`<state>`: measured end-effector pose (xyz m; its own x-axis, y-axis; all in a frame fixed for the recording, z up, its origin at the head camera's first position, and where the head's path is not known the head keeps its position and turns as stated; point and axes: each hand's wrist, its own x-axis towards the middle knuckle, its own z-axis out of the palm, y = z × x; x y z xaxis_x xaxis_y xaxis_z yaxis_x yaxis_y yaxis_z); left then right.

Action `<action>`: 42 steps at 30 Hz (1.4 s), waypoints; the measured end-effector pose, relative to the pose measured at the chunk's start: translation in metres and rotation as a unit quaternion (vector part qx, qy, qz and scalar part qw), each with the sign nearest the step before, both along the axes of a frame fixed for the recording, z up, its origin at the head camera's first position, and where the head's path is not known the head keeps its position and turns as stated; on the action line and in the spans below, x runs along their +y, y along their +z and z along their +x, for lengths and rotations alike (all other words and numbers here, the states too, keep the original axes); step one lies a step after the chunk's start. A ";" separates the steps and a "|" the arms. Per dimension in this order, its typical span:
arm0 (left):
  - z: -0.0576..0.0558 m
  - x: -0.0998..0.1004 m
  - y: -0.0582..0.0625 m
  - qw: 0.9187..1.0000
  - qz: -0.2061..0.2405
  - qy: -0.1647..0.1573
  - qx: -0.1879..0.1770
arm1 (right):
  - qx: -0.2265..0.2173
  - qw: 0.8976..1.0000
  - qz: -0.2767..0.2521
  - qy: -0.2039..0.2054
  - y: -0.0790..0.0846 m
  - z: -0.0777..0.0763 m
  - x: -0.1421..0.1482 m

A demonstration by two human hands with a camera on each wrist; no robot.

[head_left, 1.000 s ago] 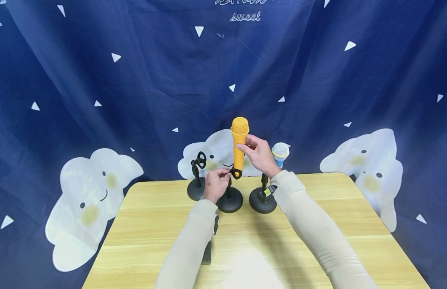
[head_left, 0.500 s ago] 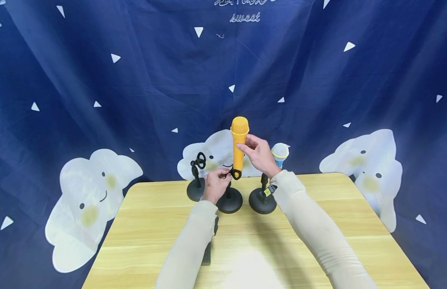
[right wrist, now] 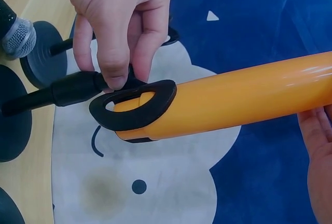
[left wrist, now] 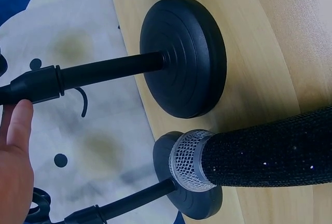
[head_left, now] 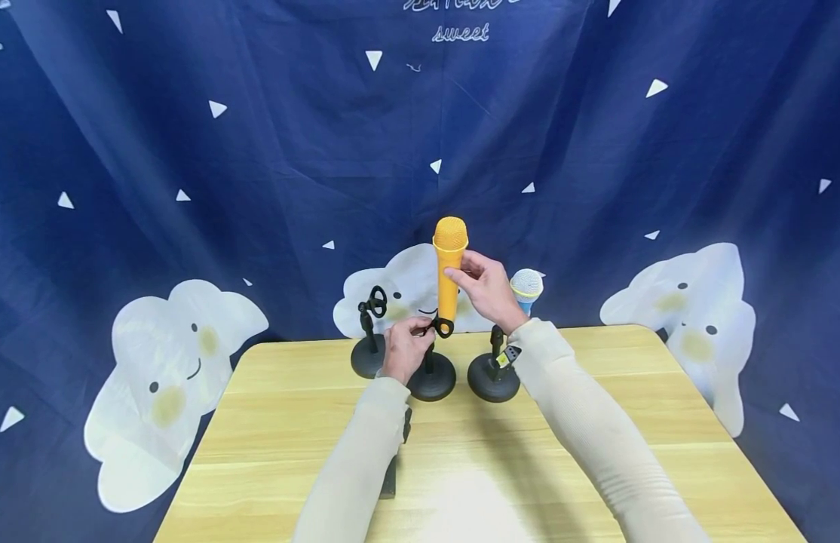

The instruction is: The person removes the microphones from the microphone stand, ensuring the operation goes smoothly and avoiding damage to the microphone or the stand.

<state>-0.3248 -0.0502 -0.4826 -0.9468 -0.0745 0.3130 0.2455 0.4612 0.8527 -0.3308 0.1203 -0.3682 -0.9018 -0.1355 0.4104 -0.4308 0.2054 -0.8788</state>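
Observation:
My right hand (head_left: 488, 290) grips a yellow microphone (head_left: 451, 264) by its body, head end up. The microphone's lower end meets the black clip ring (right wrist: 137, 116) of the middle stand; in the right wrist view the ring overlaps that end. Thumb and fingers of my left hand (head_left: 406, 351) pinch the clip where it joins the stand's neck. The middle stand's round black base (left wrist: 181, 58) rests on the table. Also in the right wrist view are my left hand (right wrist: 122, 16), from above, and fingers of my right hand (right wrist: 317, 151) under the yellow body.
A black stand with a bare clip (head_left: 375, 302) stands on the left. On the right, another stand (head_left: 493, 381) carries a blue and white microphone (head_left: 526, 285). A black microphone with a silver head (left wrist: 259, 154) is near my left forearm. A blue curtain (head_left: 291, 151) hangs behind the table (head_left: 284, 422).
The yellow microphone has risen very slightly in my right hand. Both hands otherwise keep their places.

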 end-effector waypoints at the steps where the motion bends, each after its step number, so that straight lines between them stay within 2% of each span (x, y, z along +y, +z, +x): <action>1: 0.000 0.000 0.000 1.000 0.001 0.000 0.000 | 0.001 1.000 -0.001 0.000 0.000 0.000 0.000; 22: 0.001 0.001 0.002 1.000 -0.001 0.001 -0.003 | 0.015 1.000 0.019 -0.012 0.006 -0.001 0.002; 42: 0.000 0.000 0.001 1.000 -0.008 -0.001 0.021 | 0.032 0.999 0.020 -0.022 0.011 0.000 0.003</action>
